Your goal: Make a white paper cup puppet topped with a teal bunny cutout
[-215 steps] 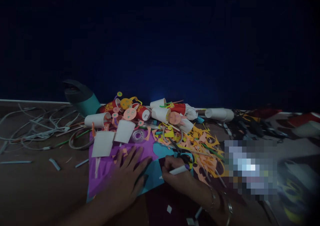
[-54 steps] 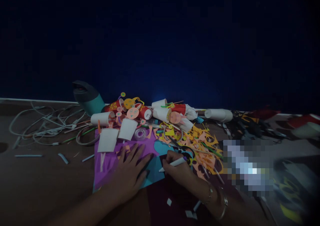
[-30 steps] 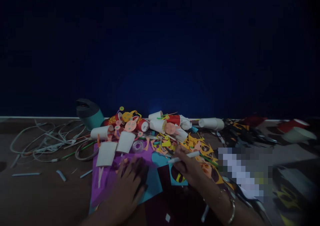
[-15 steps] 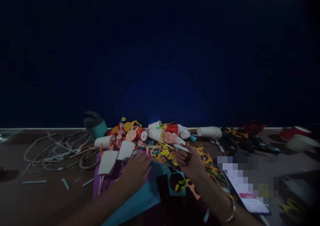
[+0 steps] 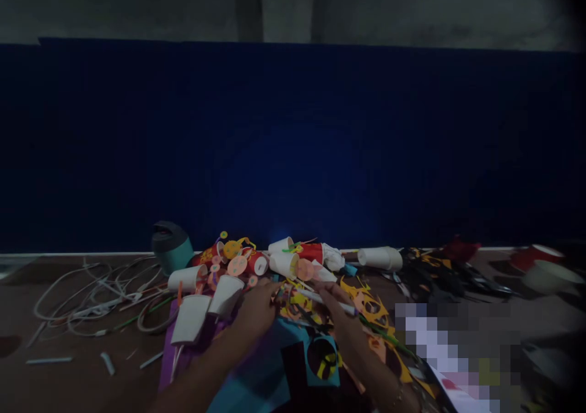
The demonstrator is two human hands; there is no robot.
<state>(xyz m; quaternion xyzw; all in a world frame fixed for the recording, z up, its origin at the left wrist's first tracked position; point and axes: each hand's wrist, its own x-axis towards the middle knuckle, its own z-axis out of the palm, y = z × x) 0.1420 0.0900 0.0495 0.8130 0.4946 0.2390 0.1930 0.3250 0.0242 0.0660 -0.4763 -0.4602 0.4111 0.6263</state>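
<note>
Surface: dark brown, edged at the back by a white strip (image 5: 110,254), behind which a wide blue panel (image 5: 293,150) is raised.
Room: dimly lit; above the panel, a grey wall (image 5: 137,7) with a paler upright band (image 5: 288,7) is seen.
Right hand (image 5: 341,309): grip closed on the pen (image 5: 307,293), which is held slanted over the scraps (image 5: 354,290), purple end to the right.
Left hand (image 5: 256,308): fingers bent near the pen's other end; whether anything is pinched cannot be told.
Sheets: a blue sheet (image 5: 260,373) and a purple sheet (image 5: 167,355) are spread below the left forearm; a holed blue square (image 5: 312,377) is laid to the right.
Back row: bottle (image 5: 176,251), red cup (image 5: 260,264) and white cup (image 5: 284,265) are lined up near the panel.
Sides: cables (image 5: 96,303) are tangled left; a phone (image 5: 453,395), partly pixelated, is placed right.
</note>
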